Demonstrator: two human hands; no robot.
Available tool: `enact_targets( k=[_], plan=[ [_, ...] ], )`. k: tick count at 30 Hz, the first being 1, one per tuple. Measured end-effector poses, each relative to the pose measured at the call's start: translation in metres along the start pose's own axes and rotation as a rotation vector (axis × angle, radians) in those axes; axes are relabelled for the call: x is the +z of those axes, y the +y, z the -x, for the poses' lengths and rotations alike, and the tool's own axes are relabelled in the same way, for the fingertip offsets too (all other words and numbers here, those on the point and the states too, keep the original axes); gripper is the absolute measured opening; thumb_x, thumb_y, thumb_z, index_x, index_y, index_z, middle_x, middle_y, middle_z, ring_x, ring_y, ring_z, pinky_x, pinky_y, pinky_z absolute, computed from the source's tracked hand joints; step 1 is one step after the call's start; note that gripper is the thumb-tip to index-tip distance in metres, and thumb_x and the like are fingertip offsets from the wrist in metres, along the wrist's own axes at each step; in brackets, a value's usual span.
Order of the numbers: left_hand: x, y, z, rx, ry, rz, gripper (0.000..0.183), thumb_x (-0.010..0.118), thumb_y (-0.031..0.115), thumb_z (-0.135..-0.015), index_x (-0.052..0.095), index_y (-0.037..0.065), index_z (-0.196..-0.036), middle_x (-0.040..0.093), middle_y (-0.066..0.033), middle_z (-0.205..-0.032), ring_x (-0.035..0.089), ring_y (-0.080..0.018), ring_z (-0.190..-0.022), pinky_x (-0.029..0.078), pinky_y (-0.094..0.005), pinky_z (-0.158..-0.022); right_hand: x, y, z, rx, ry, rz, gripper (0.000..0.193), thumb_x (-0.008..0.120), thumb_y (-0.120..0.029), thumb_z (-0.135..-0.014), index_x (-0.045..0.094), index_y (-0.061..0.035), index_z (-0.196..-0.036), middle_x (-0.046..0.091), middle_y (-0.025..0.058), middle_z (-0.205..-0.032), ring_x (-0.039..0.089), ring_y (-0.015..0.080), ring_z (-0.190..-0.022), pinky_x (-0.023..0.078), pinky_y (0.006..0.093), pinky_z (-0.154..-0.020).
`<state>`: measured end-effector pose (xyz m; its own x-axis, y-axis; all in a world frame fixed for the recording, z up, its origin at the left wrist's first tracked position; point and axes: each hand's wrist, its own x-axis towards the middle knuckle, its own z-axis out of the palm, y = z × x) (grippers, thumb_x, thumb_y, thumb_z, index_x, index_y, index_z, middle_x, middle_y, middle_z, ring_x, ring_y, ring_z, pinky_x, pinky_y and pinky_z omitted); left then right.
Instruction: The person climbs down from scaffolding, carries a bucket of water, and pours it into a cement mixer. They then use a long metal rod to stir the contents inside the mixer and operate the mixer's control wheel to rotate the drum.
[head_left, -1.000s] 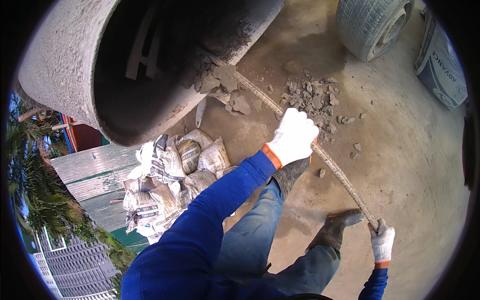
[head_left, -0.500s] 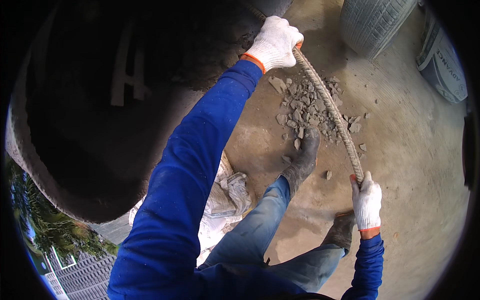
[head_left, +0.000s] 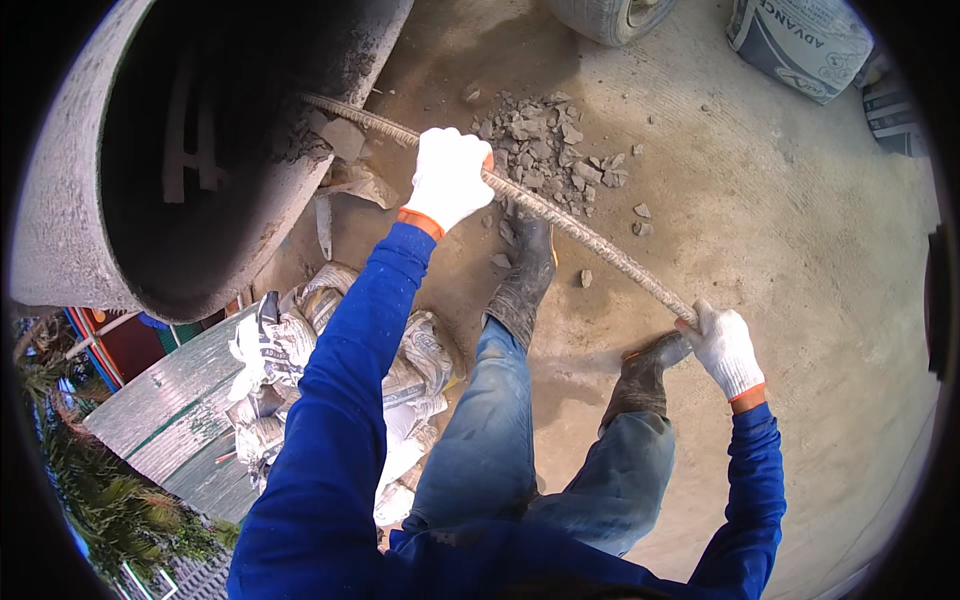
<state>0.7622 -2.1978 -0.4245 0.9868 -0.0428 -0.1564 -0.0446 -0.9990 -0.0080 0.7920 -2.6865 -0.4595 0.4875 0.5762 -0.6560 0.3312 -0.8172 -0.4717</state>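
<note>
A long ribbed steel bar [head_left: 590, 240] slants from upper left to lower right across my front. My left hand [head_left: 448, 180], in a white knit glove with an orange cuff, is wrapped round its middle. My right hand [head_left: 724, 347], gloved alike, is closed on its lower right end. The bar's far end reaches over the rim of a big grey mixer drum [head_left: 75, 190] at the upper left. Grey chunks [head_left: 343, 138] lie at the drum's mouth by that end. Inside, the drum is dark, with pale blades [head_left: 178, 130] faintly visible.
Broken grey rubble [head_left: 540, 140] lies on the concrete floor ahead of my forward boot [head_left: 528, 270]. A wheel [head_left: 612, 18] stands at the top, with filled bags [head_left: 800, 45] at the upper right. Crumpled sacks [head_left: 415, 355] and a grey-green board [head_left: 180, 430] lie at the left.
My left hand has come down and leftward, and the bar has swung to a flatter slant. The right hand has risen slightly. With the view shifted, more of the drum's rim shows.
</note>
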Motion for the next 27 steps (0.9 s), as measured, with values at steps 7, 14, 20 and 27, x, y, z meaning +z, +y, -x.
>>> enact_targets(
  k=[7, 14, 20, 27],
  plan=[
    [-0.025, 0.039, -0.033, 0.193, 0.107, 0.074, 0.014, 0.084, 0.024, -0.07, 0.071, 0.021, -0.075, 0.064, -0.0032, -0.08, 0.062, -0.0292, -0.084, 0.045, -0.0447, -0.086, 0.056, 0.0, 0.07, 0.15, 0.189, -0.066, 0.028, 0.079, -0.035, -0.1, 0.065, -0.011, -0.105, 0.074, 0.0181, -0.083, 0.075, 0.0407, -0.075, 0.058, 0.0503, -0.066],
    [-0.021, -0.077, -0.14, 0.242, 0.128, -0.096, 0.021, 0.088, 0.035, -0.077, 0.076, 0.018, -0.076, 0.074, -0.0042, -0.081, 0.07, -0.0295, -0.086, 0.052, -0.0434, -0.085, 0.013, -0.073, -0.046, 0.175, 0.28, 0.008, 0.031, 0.074, -0.036, -0.104, 0.063, -0.0079, -0.098, 0.07, 0.02, -0.076, 0.072, 0.0432, -0.074, 0.055, 0.0527, -0.065],
    [0.002, -0.164, -0.096, 0.024, -0.04, -0.069, 0.009, 0.077, 0.023, -0.071, 0.076, 0.019, -0.079, 0.075, -0.0042, -0.079, 0.071, -0.0296, -0.088, 0.051, -0.044, -0.088, -0.044, -0.091, -0.137, -0.119, 0.143, -0.026, 0.036, 0.077, -0.036, -0.101, 0.064, -0.0023, -0.098, 0.068, 0.0246, -0.078, 0.07, 0.0479, -0.078, 0.055, 0.0548, -0.071],
    [0.008, -0.107, -0.034, -0.156, -0.101, -0.047, 0.011, 0.076, 0.026, -0.068, 0.075, 0.023, -0.079, 0.073, -0.0025, -0.079, 0.068, -0.0285, -0.086, 0.047, -0.0425, -0.088, -0.046, -0.048, -0.139, -0.155, -0.055, -0.032, 0.034, 0.08, -0.033, -0.098, 0.066, -0.0026, -0.098, 0.067, 0.0245, -0.077, 0.069, 0.0476, -0.077, 0.054, 0.0535, -0.07]
  ],
)
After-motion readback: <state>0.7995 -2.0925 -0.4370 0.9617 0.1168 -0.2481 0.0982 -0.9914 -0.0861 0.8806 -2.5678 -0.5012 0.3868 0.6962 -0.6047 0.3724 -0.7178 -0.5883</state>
